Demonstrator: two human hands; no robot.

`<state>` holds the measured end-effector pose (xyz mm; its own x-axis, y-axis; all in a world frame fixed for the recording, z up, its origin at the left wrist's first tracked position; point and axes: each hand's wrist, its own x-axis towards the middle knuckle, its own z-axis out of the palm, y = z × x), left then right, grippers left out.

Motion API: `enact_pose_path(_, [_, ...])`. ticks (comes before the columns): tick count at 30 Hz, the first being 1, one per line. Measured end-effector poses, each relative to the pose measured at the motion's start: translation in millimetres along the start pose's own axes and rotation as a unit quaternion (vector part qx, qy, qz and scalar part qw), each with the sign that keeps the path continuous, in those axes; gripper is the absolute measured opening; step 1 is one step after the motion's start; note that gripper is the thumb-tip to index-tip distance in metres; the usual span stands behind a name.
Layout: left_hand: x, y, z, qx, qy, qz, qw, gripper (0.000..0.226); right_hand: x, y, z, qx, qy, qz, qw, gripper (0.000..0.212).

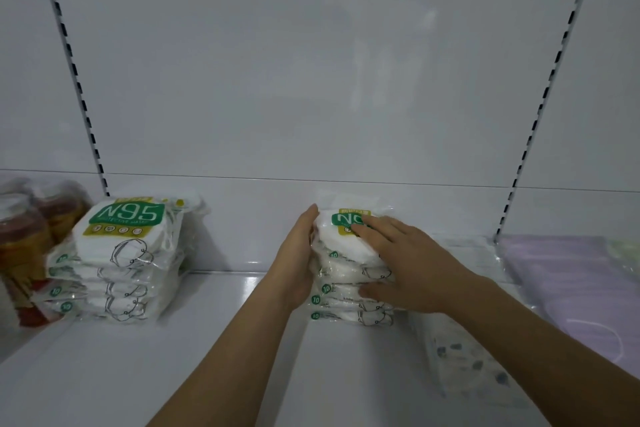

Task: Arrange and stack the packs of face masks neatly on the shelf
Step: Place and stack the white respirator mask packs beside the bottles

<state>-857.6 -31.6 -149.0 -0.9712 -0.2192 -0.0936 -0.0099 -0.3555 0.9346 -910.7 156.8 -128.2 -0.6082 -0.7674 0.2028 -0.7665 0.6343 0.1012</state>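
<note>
A stack of several white N95 mask packs (341, 274) with green labels stands in the middle of the white shelf (214, 340). My left hand (298, 263) presses flat against the stack's left side. My right hand (412, 263) lies on the top pack, fingers spread straight over the label, thumb against the stack's front. A second stack of N95 packs (117, 260) stands further left, its top pack tilted up at the back.
Clear packs of red and yellow goods (24, 246) stand at the far left. Flat clear packs (464, 354) lie right of the middle stack, and pale purple mask packs (568, 284) lie at the far right. Slotted shelf uprights (74, 80) run up the back panel.
</note>
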Motion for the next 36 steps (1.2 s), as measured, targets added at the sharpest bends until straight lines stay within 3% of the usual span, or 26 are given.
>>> enact_pose_path(3, [-4.2,-1.1,-4.6,0.041,0.034,-0.008,0.999,0.056,-2.3,-1.3,-1.1,-0.007,0.010,0.010,1.000,0.101])
enact_pose_path(11, [-22.0,3.0,-9.7,0.093,0.084,0.026,0.992,0.033,-7.2,-14.1,-7.9,0.007,0.069,-0.001,0.998,0.111])
enact_pose_path(18, [-30.0,-0.1,-14.7,0.118,0.110,0.038,0.986,0.042,-10.8,-15.3,3.8,0.006,0.141,-0.046,0.989,0.103])
enact_pose_path(23, [-45.8,3.5,-24.1,0.202,0.156,0.122,0.959,0.023,-2.2,-30.2,-1.3,0.048,0.235,-0.060,0.969,0.084])
enact_pose_path(29, [-88.3,25.2,-49.6,0.301,0.253,0.292,0.872,0.011,24.5,-92.7,-8.4,0.168,0.323,-0.059,0.930,0.048])
enact_pose_path(33, [-101.0,49.6,-104.0,0.427,0.354,0.341,0.759,0.021,47.5,-155.1,-13.4,0.282,0.241,-0.017,0.929,0.043])
enact_pose_path(36, [-92.9,57.6,-159.1,0.568,0.416,0.255,0.663,0.040,72.7,-195.2,-13.8,0.356,0.144,0.044,0.922,0.052])
